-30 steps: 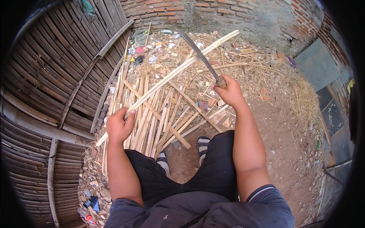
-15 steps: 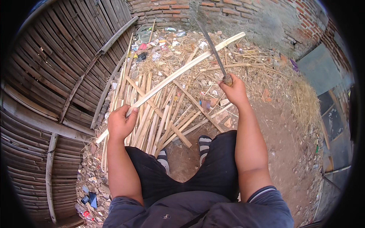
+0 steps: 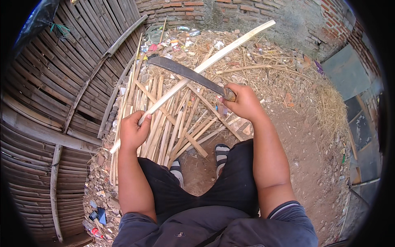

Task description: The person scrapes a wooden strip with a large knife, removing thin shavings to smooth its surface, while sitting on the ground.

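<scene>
My left hand [image 3: 135,130] is closed round the lower part of a long pale bamboo strip [image 3: 222,52], which slants up and away to the right. In my right hand [image 3: 243,101] is the wooden handle of a machete [image 3: 181,70]. Its dark, curved blade points to the far left and crosses the strip about midway; whether the two touch I cannot tell. Under the strip lies a loose pile of split bamboo strips [image 3: 162,136], spread on the ground in front of my feet.
A slatted bamboo wall [image 3: 78,61] stands close on the left, and a brick wall [image 3: 242,14] closes the far side. Litter [image 3: 181,41] and dry straw [image 3: 331,109] lie on the ground. A plastic bottle [image 3: 92,228] is at the lower left. Grey panels [image 3: 347,74] lean at the right.
The machete has swung from pointing up and away to lying across the strip, its tip now at the left. My right hand moved slightly left and nearer; the strip's far end rose a little.
</scene>
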### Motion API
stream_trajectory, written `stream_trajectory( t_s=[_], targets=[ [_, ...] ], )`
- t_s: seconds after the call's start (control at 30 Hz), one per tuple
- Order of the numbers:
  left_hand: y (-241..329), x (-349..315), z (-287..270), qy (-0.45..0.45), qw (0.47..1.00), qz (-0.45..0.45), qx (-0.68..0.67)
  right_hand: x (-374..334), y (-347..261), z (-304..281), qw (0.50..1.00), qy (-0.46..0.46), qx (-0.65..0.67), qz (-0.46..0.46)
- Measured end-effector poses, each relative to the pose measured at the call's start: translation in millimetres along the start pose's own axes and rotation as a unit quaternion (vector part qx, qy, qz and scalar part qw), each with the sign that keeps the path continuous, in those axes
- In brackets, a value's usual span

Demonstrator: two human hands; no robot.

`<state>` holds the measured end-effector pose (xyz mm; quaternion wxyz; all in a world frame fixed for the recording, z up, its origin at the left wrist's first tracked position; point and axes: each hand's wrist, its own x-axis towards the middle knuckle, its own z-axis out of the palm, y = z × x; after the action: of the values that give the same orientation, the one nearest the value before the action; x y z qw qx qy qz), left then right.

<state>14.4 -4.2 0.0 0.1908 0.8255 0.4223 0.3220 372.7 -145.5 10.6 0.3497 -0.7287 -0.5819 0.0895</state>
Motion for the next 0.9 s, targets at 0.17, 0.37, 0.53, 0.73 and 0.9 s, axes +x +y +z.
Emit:
stream_trajectory(
  t_s=[0.17,0.37,0.53,0.73,0.9],
  targets=[
    [-5,1,2,0.005,1.0,0.008,0.005,9,32,-16,0.968,0.195,0.03,0.154],
    [9,2,8,-0.019,0.999,-0.03,0.03,15,57,0,0.921,0.277,0.215,0.173],
    [10,11,-36,0.002,0.994,-0.052,0.094,7,50,-12,0.914,0.279,0.238,0.174],
    [-88,-15,-88,-0.012,0.973,-0.177,0.151,12,48,-2,0.912,0.243,0.284,0.168],
    [-208,-98,-89,0.002,0.955,-0.219,0.198,12,45,-1,0.909,0.239,0.292,0.174]
  ],
)
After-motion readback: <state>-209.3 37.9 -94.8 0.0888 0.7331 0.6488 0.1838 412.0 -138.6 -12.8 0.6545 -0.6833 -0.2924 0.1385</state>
